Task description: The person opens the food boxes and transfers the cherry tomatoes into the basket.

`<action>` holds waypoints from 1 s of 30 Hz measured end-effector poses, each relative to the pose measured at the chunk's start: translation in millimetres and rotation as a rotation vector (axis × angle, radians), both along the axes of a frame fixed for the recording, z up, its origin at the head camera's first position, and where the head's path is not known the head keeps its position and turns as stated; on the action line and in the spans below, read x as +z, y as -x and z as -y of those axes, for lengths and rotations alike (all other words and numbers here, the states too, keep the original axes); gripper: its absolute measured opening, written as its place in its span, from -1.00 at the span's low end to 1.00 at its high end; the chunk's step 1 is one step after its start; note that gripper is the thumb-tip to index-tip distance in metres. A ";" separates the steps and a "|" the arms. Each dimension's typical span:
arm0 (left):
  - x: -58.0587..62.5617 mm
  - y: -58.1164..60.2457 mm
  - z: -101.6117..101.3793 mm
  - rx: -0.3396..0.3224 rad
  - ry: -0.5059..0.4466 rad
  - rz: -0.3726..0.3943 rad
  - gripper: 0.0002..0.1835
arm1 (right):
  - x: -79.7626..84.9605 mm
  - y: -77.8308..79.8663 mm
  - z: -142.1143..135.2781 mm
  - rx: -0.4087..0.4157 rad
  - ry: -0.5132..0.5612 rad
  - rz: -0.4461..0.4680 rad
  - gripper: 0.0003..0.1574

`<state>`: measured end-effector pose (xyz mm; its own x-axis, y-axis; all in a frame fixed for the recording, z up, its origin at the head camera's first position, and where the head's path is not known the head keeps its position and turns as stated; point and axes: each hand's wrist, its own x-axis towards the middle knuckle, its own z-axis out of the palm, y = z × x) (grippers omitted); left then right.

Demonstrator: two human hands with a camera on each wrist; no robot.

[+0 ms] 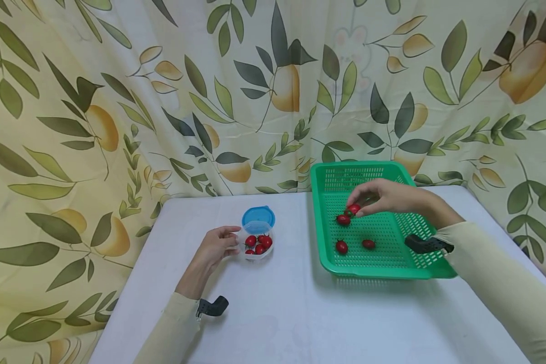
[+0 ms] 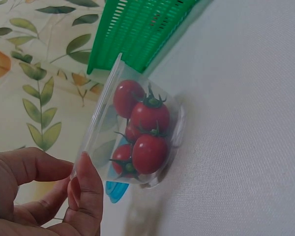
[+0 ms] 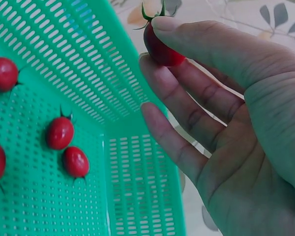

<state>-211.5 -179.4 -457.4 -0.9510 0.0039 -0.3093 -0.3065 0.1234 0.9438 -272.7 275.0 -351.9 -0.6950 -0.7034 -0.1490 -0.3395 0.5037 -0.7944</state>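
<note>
My left hand pinches the rim of a small clear plastic container between thumb and fingers. Inside it sit several red cherry tomatoes with green stems. Its blue lid lies flipped back on the far side. Over on the right, my right hand is above a green plastic basket. Thumb and fingertips hold one cherry tomato, its green stem upward in the right wrist view. Several loose tomatoes, such as one near the front, lie on the basket floor.
Both container and basket stand on a table with a white cloth, the basket near the back right. Behind the table hangs a curtain printed with leaves and fruit. A black wrist camera is strapped to the left wrist, another to the right.
</note>
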 end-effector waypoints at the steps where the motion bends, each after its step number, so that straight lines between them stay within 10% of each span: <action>1: -0.2 0.1 -0.1 0.001 0.000 0.001 -0.57 | -0.4 -0.2 -2.0 -0.004 -0.002 -0.003 -0.60; 30: 1.2 0.0 0.5 0.007 0.004 0.009 -0.58 | 2.7 -0.5 14.9 0.022 -0.036 -0.084 -0.68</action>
